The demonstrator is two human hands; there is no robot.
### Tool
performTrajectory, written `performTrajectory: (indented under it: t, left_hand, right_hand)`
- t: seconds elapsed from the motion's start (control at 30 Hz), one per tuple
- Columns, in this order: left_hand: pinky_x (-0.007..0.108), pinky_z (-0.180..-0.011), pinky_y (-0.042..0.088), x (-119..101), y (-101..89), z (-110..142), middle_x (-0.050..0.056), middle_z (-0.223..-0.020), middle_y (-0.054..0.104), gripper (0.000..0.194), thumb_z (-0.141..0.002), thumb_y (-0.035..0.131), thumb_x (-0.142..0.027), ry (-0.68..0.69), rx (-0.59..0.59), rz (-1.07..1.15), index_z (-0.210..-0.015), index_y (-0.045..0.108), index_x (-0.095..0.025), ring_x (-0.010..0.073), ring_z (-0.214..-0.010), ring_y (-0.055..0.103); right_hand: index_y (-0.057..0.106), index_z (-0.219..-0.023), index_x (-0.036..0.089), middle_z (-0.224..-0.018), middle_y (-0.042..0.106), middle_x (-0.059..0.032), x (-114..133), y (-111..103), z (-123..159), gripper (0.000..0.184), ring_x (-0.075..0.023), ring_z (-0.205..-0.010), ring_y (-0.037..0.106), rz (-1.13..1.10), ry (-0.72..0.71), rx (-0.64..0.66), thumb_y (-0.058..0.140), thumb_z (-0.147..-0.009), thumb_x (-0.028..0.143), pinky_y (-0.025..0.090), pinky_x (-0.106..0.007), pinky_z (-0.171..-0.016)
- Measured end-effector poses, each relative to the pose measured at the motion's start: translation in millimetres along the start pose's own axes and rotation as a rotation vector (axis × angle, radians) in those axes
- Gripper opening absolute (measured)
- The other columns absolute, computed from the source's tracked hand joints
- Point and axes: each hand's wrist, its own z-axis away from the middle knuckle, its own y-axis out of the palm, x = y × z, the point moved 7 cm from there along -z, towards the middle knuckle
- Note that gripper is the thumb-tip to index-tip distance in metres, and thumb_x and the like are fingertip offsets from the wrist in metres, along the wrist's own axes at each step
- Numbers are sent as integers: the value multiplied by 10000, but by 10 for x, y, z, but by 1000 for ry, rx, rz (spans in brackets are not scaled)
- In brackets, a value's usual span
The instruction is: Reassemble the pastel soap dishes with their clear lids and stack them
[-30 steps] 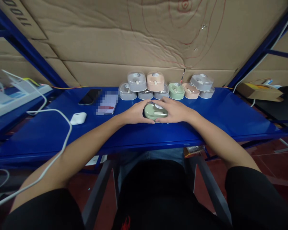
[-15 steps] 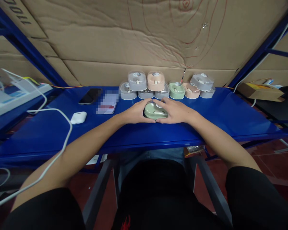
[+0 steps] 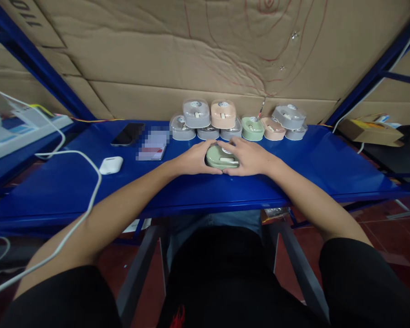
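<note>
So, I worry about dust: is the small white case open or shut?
Shut: the white case shows one smooth, rounded outline with no lid raised. It lies on the blue table, apart from the left hand.

The held box (image 3: 214,157) is showing green, the table (image 3: 331,164) blue, the small case (image 3: 111,165) white; red curves (image 3: 268,60) are looping across the brown cardboard (image 3: 150,59).

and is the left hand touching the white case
Apart. The head view shows a stretch of blue table between the left hand and the white case.
</note>
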Motion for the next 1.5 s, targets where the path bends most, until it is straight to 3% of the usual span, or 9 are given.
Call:
performTrajectory:
  t: [0.33,0.5,0.63,0.73,0.83,0.93,1.03,1.3,1.5]
  left_hand:
    - [640,-1202,564,0,-90,-3,181,-1560,719,1073,-655,1013,-683,4,-2,16,-1550,603,-256,487,-1442,686]
    - [648,-1236,539,48,-191,11,208,-1585,682,1092,-678,997,-695,1,-93,127,-1561,557,-230,468,-1441,684]
    - [575,-1212,565,25,-317,14,214,-1586,663,1039,-805,926,-644,71,-256,228,-1632,447,-238,407,-1443,678]
    - [541,-1132,600,33,-401,16,181,-1450,723,911,-888,867,-545,92,-355,216,-1632,430,-253,348,-1309,733]
    - [508,-1047,620,51,-412,16,154,-1362,749,787,-918,838,-456,102,-391,192,-1584,475,-246,306,-1198,755]
    - [463,-960,625,69,-336,8,153,-1318,761,724,-918,835,-397,107,-358,181,-1547,520,-226,277,-1106,761]
    - [438,-895,620,81,-248,3,148,-1298,762,695,-914,830,-373,94,-300,172,-1534,548,-237,255,-1031,757]
    - [442,-861,616,2,-251,22,163,-1305,749,678,-921,785,-444,86,-233,106,-1526,560,-238,261,-1007,742]
    - [463,-867,626,-13,-209,19,164,-1315,754,690,-906,789,-471,53,-170,57,-1521,582,-238,282,-1014,754]
  right_hand:
    - [415,-1804,312,-1520,667,-163,-289,33,43,1167,-429,-1324,671,-297,-39,69,926,-827,694,586,-627,-1134]
    - [519,-1744,278,-1602,682,-165,-375,-71,-14,1087,-427,-1429,656,-383,-72,-70,921,-824,694,494,-661,-1245]
    - [572,-1705,259,-1646,667,-164,-461,-357,19,1049,-426,-1472,643,-353,-56,-207,872,-838,768,475,-637,-1266]
    - [570,-1691,213,-1653,644,-190,-706,-616,125,1061,-440,-1488,612,-258,67,-384,819,-861,824,464,-635,-1274]
    - [521,-1710,208,-1632,622,-222,-1130,-765,292,1009,-452,-1488,571,-90,348,-597,726,-941,827,437,-666,-1270]
    - [506,-1698,192,-1555,620,-245,-1528,-718,429,1014,-483,-1418,585,93,640,-689,701,-943,841,450,-720,-1203]
    - [591,-1592,162,-1490,617,-258,-1733,-558,417,977,-502,-1360,597,232,765,-644,649,-945,892,473,-729,-1133]
    - [619,-1446,72,-1493,583,-348,-1701,-272,267,855,-520,-1370,578,404,949,-498,484,-1067,826,452,-714,-1115]
    - [550,-1535,30,-1520,572,-368,-1587,-310,243,826,-525,-1376,574,440,982,-481,553,-1056,703,461,-691,-1105]
